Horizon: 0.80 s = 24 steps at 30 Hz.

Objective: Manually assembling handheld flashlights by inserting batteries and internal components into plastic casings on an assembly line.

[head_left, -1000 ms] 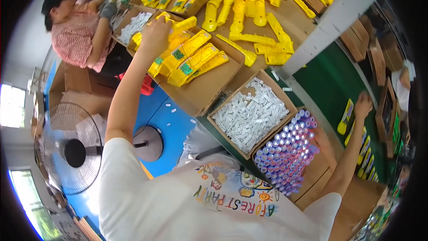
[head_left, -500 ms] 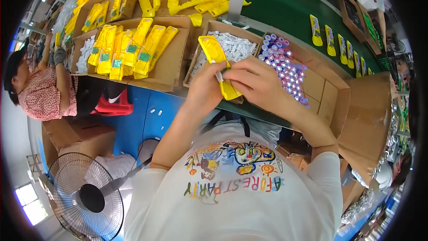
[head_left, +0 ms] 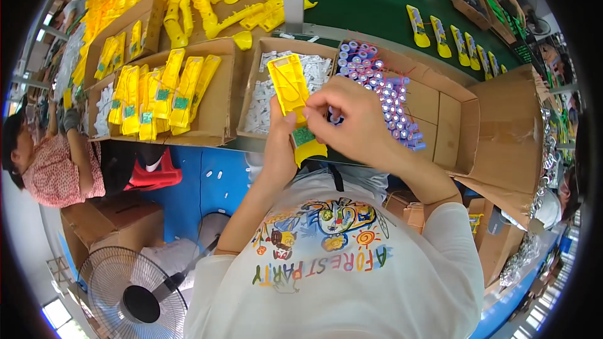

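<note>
My left hand (head_left: 281,141) is closed around a long yellow plastic housing (head_left: 287,81), held tilted above the table's near edge. The housing's hollow, ribbed inside faces up, and thin dark wire runs along it. A green circuit board (head_left: 303,135) sits in its lower part, close to my left thumb. My right hand (head_left: 352,116) is at the housing's right edge, thumb and forefinger pinched together just above the board. Whatever lies between those fingertips is too small or hidden to make out.
Behind my hands, a carton holds small white parts (head_left: 260,100); right of it are purple cylindrical batteries (head_left: 396,103) with red wires. Left, a carton (head_left: 217,119) holds yellow housings with boards. Finished-looking yellow pieces (head_left: 440,36) line the green belt. A co-worker (head_left: 63,166) sits left; a fan (head_left: 141,304) stands nearby.
The housing has turned so that its inside and the board show. My left hand has shifted lower on it, and my right fingers have drawn slightly back. The whole view has shifted.
</note>
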Available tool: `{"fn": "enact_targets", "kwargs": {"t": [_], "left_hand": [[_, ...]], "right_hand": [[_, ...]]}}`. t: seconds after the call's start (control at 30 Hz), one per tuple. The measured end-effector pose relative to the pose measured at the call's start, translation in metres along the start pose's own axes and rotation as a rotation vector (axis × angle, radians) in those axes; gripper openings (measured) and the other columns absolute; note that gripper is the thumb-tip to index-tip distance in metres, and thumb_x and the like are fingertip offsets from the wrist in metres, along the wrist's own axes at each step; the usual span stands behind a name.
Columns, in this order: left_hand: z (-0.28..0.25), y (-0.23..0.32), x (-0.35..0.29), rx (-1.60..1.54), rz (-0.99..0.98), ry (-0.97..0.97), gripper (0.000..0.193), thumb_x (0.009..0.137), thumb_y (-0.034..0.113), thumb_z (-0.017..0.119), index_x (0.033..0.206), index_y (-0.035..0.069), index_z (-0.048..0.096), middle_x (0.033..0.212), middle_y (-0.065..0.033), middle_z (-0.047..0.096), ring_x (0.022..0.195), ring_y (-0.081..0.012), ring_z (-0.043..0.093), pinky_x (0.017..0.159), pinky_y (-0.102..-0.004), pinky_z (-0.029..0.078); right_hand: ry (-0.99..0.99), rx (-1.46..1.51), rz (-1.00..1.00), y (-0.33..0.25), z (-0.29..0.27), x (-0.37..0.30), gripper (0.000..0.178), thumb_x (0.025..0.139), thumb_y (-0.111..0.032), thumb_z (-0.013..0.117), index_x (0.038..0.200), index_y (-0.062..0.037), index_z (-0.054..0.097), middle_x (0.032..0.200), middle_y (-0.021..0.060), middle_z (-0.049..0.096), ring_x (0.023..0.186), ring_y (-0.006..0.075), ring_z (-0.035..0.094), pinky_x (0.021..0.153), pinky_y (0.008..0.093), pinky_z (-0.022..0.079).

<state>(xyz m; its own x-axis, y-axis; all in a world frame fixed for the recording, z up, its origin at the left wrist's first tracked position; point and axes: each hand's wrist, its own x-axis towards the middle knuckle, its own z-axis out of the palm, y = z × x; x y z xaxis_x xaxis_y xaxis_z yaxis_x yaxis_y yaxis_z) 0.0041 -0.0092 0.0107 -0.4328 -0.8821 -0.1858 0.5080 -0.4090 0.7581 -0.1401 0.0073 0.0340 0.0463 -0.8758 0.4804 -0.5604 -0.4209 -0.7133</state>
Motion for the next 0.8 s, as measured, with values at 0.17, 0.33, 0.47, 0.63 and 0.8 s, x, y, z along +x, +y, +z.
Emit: {"fn": "enact_targets", "kwargs": {"t": [0.17,0.33,0.47,0.63,0.8], "left_hand": [[-0.006,-0.018,0.013,0.234,-0.009,-0.021,0.039,0.091,0.009,0.041,0.129,0.008,0.031,0.108,-0.0117,0.055,0.09,-0.019,0.058,0.079,-0.0333,0.05],[-0.001,-0.023,0.013,0.249,-0.002,-0.149,0.037,0.09,0.003,0.037,0.126,0.004,0.03,0.095,-0.0122,0.054,0.072,-0.0199,0.058,0.067,-0.0337,0.051],[0.004,-0.017,0.014,0.285,-0.102,-0.24,0.04,0.087,0.002,0.035,0.127,0.003,0.03,0.096,-0.0141,0.056,0.072,-0.022,0.061,0.069,-0.035,0.053],[0.001,-0.02,-0.001,0.269,-0.167,-0.251,0.048,0.087,0.004,0.034,0.135,0.006,0.031,0.1,-0.0153,0.058,0.07,-0.025,0.063,0.066,-0.0371,0.054],[0.0,-0.023,-0.004,0.267,-0.161,-0.29,0.05,0.085,0.003,0.034,0.135,0.006,0.032,0.097,-0.0134,0.057,0.069,-0.023,0.061,0.065,-0.0363,0.054]], "right_hand": [[0.095,-0.332,-0.123,0.016,-0.003,-0.027,0.015,0.068,-0.002,0.072,0.077,-0.0083,0.063,0.069,0.0029,0.056,0.059,0.0201,0.058,0.052,0.0312,0.048],[-0.125,-0.747,0.049,0.138,-0.127,-0.046,0.021,0.078,-0.005,0.065,0.099,-0.0072,0.066,0.095,0.0103,0.063,0.085,0.03,0.063,0.071,0.0387,0.052],[-0.271,-0.588,0.314,0.18,-0.144,-0.08,0.021,0.08,-0.006,0.065,0.102,-0.0045,0.065,0.1,0.0098,0.064,0.086,0.0294,0.063,0.072,0.0361,0.053],[0.197,-0.416,0.268,0.134,-0.12,-0.065,0.016,0.083,-0.008,0.064,0.098,-0.0054,0.066,0.095,0.0087,0.065,0.082,0.027,0.063,0.067,0.0327,0.052],[0.23,-0.716,0.027,0.111,-0.111,-0.034,0.014,0.084,-0.004,0.061,0.097,-0.0033,0.067,0.09,0.0122,0.066,0.078,0.0296,0.064,0.067,0.0322,0.052]]}}
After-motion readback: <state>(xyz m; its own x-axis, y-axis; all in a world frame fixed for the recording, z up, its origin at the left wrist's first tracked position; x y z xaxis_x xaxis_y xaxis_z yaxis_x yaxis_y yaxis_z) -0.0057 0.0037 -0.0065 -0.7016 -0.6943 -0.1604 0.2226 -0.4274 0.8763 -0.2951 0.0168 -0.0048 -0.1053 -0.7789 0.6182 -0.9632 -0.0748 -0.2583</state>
